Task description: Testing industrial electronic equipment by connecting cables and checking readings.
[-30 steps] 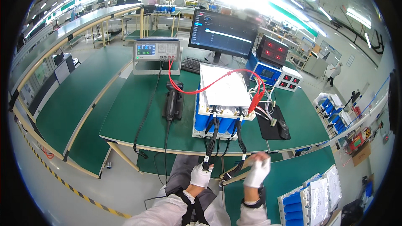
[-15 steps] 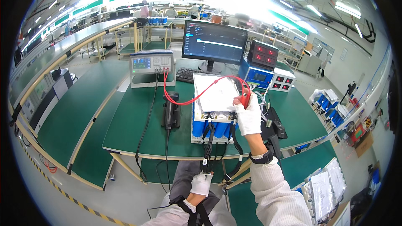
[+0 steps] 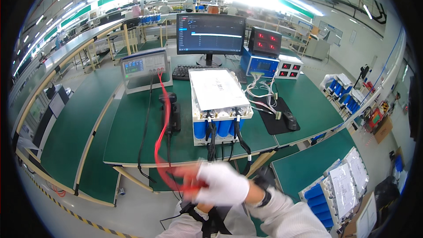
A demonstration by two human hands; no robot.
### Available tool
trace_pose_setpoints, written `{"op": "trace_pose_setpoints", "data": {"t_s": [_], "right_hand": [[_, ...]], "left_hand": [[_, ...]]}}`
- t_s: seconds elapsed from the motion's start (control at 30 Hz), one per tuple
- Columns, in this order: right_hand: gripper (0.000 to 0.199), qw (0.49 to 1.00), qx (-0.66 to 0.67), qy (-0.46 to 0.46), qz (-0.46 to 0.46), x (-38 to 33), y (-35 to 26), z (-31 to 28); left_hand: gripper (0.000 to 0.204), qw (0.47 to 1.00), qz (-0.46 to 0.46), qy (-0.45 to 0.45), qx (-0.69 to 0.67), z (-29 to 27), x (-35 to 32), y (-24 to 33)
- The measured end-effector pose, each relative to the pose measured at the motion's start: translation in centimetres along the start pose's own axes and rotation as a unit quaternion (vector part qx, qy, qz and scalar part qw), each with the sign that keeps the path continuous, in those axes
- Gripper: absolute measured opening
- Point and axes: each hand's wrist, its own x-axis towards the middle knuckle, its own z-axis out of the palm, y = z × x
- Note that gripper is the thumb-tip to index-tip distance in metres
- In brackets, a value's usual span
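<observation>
In my gloved right hand (image 3: 222, 184), smeared by motion, is the end of a red test lead (image 3: 162, 145), below the bench's front edge. The lead runs up to a bench meter (image 3: 145, 69) at the back left. Behind that hand, my left hand (image 3: 204, 208) shows only a bit near the wrist; its fingers are hidden. On the green bench stands a battery pack (image 3: 212, 128) of blue cells in a white frame, with a white sheet (image 3: 216, 89) on top. Black cables (image 3: 212, 143) hang from its front toward my hands.
A handheld scanner (image 3: 169, 110) in its stand sits left of the pack. Behind are a monitor (image 3: 210, 35) and keyboard (image 3: 181, 72). To the right lie loose wires (image 3: 264, 94) and a mouse (image 3: 290, 121) on a black mat. More battery packs (image 3: 339, 189) stand at the lower right.
My right hand has swept down and left from above the pack to in front of my left hand, pulling the red lead along. The view has shifted somewhat.
</observation>
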Motion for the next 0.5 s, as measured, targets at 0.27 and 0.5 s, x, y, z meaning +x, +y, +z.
{"op": "trace_pose_setpoints", "data": {"t_s": [0.27,0.5], "right_hand": [[0.049,0.981,0.057,-0.161,0.096,-4.0,9.3,14.1],[0.048,0.945,-0.05,-0.318,0.058,-4.2,6.7,9.5]], "left_hand": [[0.027,0.983,0.138,-0.003,0.12,-0.5,0.2,1.9],[0.023,0.997,-0.002,-0.038,0.061,-0.8,0.2,2.3]]}}
